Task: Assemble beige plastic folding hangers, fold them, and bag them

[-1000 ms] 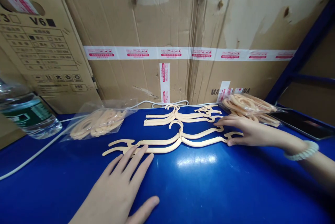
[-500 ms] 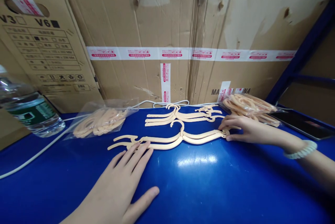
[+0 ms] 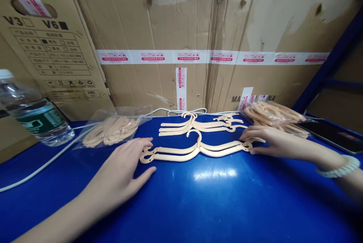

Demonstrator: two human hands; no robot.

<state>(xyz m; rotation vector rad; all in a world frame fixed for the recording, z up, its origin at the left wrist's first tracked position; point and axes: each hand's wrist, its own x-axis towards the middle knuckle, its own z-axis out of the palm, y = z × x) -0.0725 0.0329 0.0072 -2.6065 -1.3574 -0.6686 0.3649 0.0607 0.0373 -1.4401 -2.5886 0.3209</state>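
Observation:
Two cream plastic folding hangers (image 3: 176,156) lie side by side on the blue tabletop (image 3: 198,205), their hooks pointing away from me. My left hand (image 3: 121,167) is at their left end, fingers over the end arms and thumb held apart on the near side. It hides part of those arms. At the right end, my right hand (image 3: 269,140) has its fingers and thumb closed around the end pieces. Behind this pair lies another group of cream hangers (image 3: 178,128), neatly lined up, with hooks overlapping.
Clear plastic bags of cream parts lie at left (image 3: 110,131) and right (image 3: 275,114). A water bottle (image 3: 39,118) stands on the left near a white cable (image 3: 53,161). A dark phone-like slab (image 3: 331,135) rests at right. Tall cardboard boxes (image 3: 159,19) rise behind.
My left hand has moved left and away from me, from lying over the hangers to their left end. The end arms there no longer stick out leftward. My right hand stays at the right end.

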